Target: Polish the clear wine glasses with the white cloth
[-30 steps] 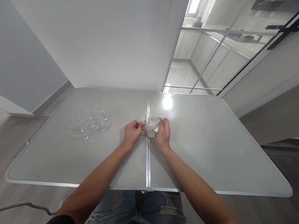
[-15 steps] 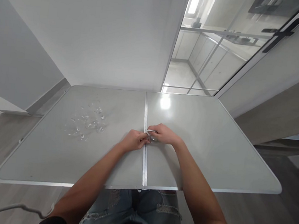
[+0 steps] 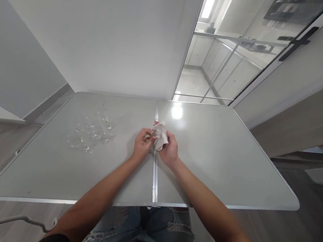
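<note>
Cloth (image 3: 161,138): being gripped by closed right hand (image 3: 169,151) above table seam (image 3: 153,166).
Left hand (image 3: 141,144): fingers pinching small glass (image 3: 153,132) beside cloth.
Glassware cluster (image 3: 90,134): sitting left of seam.

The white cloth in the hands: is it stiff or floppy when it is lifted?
Probably floppy: the white cloth is crumpled between the right hand and left hand, with soft folds. It seems light, pinched only by fingers. It would likely drape, not roll, on the table.
</note>
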Motion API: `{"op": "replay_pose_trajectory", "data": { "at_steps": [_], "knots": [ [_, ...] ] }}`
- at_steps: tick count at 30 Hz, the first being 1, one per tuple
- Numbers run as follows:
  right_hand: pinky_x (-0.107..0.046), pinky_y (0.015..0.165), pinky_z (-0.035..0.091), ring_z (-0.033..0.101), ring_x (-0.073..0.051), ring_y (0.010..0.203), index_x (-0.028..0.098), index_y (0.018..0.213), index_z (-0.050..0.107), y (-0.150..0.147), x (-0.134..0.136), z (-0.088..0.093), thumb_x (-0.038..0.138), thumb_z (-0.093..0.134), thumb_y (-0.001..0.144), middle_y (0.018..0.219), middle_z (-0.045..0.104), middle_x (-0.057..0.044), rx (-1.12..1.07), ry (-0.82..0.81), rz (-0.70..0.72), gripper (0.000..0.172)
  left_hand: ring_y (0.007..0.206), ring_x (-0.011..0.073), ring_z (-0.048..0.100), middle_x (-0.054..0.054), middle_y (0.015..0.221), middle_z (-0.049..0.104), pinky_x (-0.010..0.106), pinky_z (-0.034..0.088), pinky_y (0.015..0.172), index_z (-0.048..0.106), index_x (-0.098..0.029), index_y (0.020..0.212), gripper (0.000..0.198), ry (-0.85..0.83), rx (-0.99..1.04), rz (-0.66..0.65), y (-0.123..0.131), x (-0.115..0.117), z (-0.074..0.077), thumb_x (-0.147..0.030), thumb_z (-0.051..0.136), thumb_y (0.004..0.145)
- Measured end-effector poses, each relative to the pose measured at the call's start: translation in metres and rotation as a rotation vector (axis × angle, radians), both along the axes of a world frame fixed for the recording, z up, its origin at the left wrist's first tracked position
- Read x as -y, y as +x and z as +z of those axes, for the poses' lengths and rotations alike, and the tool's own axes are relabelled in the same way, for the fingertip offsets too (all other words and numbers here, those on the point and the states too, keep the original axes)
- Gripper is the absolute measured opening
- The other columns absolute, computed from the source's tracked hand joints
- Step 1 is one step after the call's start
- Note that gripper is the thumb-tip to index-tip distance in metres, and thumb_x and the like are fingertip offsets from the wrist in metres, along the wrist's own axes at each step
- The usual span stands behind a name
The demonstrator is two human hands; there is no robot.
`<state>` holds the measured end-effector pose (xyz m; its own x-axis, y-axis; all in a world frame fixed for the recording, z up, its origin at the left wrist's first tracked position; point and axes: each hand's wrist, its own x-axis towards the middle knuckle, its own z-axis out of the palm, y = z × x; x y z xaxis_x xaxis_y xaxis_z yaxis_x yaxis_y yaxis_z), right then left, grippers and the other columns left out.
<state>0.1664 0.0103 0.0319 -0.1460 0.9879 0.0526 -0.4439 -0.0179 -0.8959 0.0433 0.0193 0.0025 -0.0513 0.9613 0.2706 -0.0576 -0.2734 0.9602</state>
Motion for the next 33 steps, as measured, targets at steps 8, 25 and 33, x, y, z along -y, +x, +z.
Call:
{"op": "replay_pose_trajectory", "data": {
  "at_steps": [8,25,33],
  "knots": [
    [-0.039,0.114,0.038,0.047,-0.024,0.13,0.026,0.138,0.057,0.008,-0.006,-0.014,0.044,0.044,0.1,0.133,0.05,-0.011,0.671,0.4,-0.1,0.043,0.09,0.021,0.066,0.007,0.094,0.074,0.031,0.051,0.081,0.074,-0.016,0.095,0.033,-0.074,0.018,0.035,-0.001,0.0,-0.002,-0.048,0.069,0.086],
    [-0.03,0.07,0.046,0.059,-0.018,0.072,0.022,0.111,0.06,0.032,-0.009,0.001,0.05,0.067,0.087,0.082,0.066,-0.001,0.569,0.002,0.23,0.037,0.107,0.024,0.067,0.011,0.114,0.071,0.035,0.051,0.092,0.066,-0.019,0.111,0.05,-0.16,0.398,-0.15,-0.011,-0.009,0.011,-0.043,0.086,0.072],
    [-0.028,0.061,0.045,0.053,-0.015,0.067,0.022,0.096,0.055,0.036,-0.007,0.007,0.038,0.066,0.081,0.081,0.058,-0.001,0.038,-0.149,0.475,0.025,0.102,0.0242,0.07,0.014,0.121,0.07,0.037,0.053,0.09,0.067,-0.018,0.115,0.053,-0.115,0.484,-0.178,-0.011,-0.005,0.016,-0.047,0.083,0.074]
  ]
}}
